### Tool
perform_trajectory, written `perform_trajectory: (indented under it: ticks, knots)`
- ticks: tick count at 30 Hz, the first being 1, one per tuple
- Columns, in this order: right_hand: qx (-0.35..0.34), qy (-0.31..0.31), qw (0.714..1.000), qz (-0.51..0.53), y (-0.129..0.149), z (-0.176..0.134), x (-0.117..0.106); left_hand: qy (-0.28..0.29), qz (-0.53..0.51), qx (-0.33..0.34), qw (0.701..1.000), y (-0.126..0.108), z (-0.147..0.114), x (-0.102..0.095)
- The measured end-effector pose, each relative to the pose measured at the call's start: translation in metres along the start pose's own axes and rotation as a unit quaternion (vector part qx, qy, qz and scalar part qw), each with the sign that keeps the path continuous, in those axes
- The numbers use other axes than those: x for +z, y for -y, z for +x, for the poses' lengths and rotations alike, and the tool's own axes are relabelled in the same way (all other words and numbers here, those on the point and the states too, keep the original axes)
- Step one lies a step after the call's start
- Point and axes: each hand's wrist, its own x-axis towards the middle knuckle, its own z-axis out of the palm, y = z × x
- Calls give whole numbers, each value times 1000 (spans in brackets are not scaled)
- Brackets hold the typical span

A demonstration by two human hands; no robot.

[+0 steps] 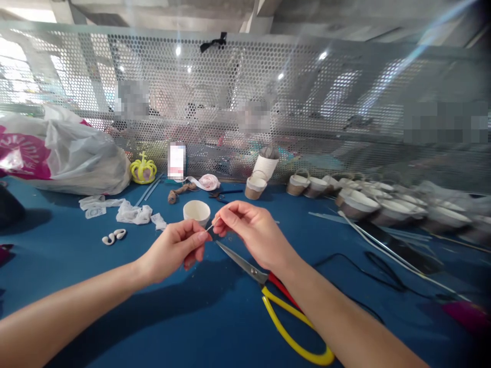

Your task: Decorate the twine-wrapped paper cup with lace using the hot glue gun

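Between my fingertips runs a short, thin, light-coloured piece like string or wire, too small to name surely. My left hand pinches one end of it. The other end sits in the pinch of my right hand. Just behind my hands stands a small white paper cup, its lower part partly covered by my fingers. Scissors with one yellow and one red handle lie under my right wrist, which hides part of them.
Small paper baskets crowd the right, near a dark phone and black cable. At the back stand a yellow crown, a lit phone and stacked cups. A plastic bag fills the left. White earbuds lie nearer.
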Motion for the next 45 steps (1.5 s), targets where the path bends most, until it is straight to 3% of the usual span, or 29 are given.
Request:
perform_trajectory:
  ticks: [4,11,19,33,39,45]
  knots:
    - [-11,15,997,-69,-3,-2,3,-10,6,-7,1000,1,1,2]
    - [7,17,1000,-13,-7,0,3,-5,32,14,999,0,0,2]
    - [-19,3,999,-39,-6,1,0,1,55,23,998,7,-1,-1]
    - [-17,-42,999,-29,-9,4,-3,31,-22,-26,999,2,0,0]
    - [-19,19,996,-89,-3,2,-2,22,8,-30,999,3,1,-1]
    - [-17,36,996,-83,-3,0,-1,39,55,-16,998,2,0,-2]
